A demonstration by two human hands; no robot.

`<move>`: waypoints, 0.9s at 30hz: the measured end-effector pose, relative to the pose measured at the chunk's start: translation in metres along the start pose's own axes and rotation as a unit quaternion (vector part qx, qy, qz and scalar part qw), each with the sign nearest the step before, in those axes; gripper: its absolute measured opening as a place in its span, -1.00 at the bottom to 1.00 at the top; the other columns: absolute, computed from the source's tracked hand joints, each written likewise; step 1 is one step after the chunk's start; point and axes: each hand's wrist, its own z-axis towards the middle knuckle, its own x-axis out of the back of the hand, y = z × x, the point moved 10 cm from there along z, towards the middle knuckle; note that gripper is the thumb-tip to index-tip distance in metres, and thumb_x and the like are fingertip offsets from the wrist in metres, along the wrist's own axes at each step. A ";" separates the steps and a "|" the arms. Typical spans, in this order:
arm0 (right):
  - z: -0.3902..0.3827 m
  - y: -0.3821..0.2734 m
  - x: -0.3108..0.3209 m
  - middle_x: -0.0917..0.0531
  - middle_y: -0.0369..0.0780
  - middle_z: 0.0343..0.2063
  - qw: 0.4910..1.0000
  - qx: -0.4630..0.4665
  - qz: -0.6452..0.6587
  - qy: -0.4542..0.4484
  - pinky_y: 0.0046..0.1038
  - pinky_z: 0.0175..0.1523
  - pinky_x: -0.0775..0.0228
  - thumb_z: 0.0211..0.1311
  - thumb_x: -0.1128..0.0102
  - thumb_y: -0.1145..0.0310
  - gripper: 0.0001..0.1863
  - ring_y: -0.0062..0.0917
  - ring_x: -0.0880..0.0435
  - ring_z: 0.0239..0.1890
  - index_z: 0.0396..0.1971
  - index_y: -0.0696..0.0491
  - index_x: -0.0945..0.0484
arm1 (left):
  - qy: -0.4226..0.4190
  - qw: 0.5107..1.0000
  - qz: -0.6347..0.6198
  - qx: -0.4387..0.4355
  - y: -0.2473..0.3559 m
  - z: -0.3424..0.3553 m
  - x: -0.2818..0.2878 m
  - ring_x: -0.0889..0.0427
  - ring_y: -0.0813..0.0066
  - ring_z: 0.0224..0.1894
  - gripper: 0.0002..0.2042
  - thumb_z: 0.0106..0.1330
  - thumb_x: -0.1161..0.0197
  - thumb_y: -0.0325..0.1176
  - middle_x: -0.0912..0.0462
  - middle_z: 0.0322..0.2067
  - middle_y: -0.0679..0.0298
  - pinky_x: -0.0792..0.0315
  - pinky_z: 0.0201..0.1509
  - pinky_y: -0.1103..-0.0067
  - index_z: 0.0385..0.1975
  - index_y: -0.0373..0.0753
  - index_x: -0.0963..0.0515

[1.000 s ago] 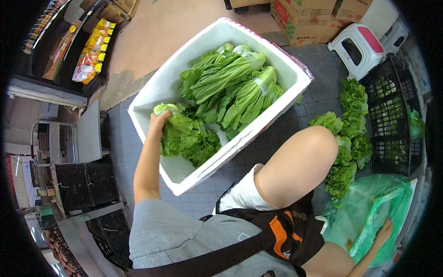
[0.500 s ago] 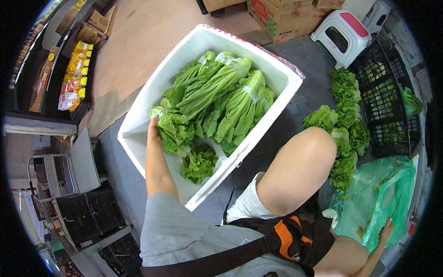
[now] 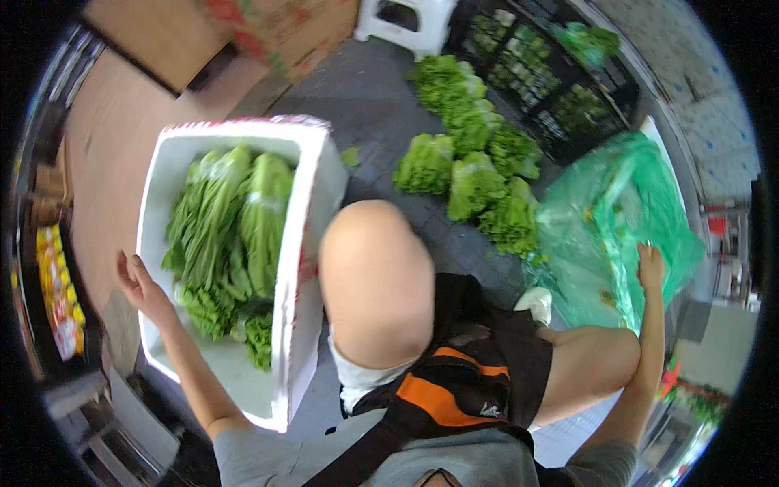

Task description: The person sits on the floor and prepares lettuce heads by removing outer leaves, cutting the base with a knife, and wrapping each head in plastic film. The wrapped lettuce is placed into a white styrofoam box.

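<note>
Over the white foam box [image 3: 308, 235] (greens inside), left hand [image 3: 139, 286] spread, empty

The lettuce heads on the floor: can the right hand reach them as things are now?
Probably yes. The right hand rests on the green bag, and the lettuce heads lie just beside that bag on the floor, with nothing between them. The raised knee is off to the side, not in the way.
</note>
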 end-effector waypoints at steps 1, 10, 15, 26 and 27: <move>-0.008 -0.014 -0.002 -0.34 -0.33 -0.81 1.000 -0.005 0.012 0.008 -0.55 -0.74 -0.06 0.14 -0.09 0.08 -0.66 -0.65 -0.29 -0.84 -0.43 0.09 -0.40 | -0.063 0.995 0.017 -0.080 0.065 -0.002 -0.042 -0.35 0.36 0.10 -0.62 0.33 -0.02 -0.37 -0.31 0.11 0.11 -0.23 0.17 0.52 0.10 -0.36 -0.25; -0.032 -0.048 -0.013 -0.36 -0.36 -0.80 0.977 -0.003 0.211 -0.034 -0.61 -0.71 -0.04 0.16 -0.13 0.27 -0.79 -0.73 -0.30 -0.80 -0.51 0.09 -0.40 | -0.780 0.603 0.028 0.163 0.212 -0.275 -0.491 -0.53 0.49 -0.17 -0.48 0.17 -0.15 0.00 -0.55 -0.21 0.20 -0.40 -0.10 0.56 -0.05 -0.33 -0.40; -0.030 -0.037 -0.009 -0.36 -0.40 -0.79 0.951 -0.034 0.304 -0.049 -0.68 -0.70 -0.01 0.19 -0.09 0.29 -0.82 -0.79 -0.27 -0.78 -0.46 0.08 -0.40 | -0.784 0.617 0.059 -0.020 0.204 -0.471 -0.608 -0.57 0.27 -0.31 -0.52 0.08 -0.21 0.04 -0.59 -0.44 0.08 -0.44 -0.21 0.42 -0.40 -0.37 -0.55; -0.036 -0.003 -0.007 -0.43 -0.38 -0.65 0.906 -0.067 0.411 -0.076 -0.72 -0.67 -0.05 0.18 -0.10 0.37 -0.84 -0.78 -0.36 -0.67 -0.35 0.10 -0.36 | -0.795 0.457 0.398 0.027 0.113 -0.596 -0.660 -0.23 0.14 0.20 0.09 -0.27 -0.34 0.27 -0.38 0.07 0.16 -0.06 0.27 0.26 0.24 -0.30 -0.06; -0.036 -0.004 -0.006 -0.43 -0.38 -0.66 0.906 -0.077 0.409 -0.078 -0.72 -0.66 -0.05 0.19 -0.10 0.37 -0.84 -0.78 -0.36 -0.67 -0.35 0.11 -0.36 | -0.785 0.474 0.396 0.047 0.115 -0.594 -0.656 -0.24 0.14 0.20 0.07 -0.27 -0.36 0.24 -0.36 0.09 0.14 -0.09 0.25 0.26 0.22 -0.29 -0.07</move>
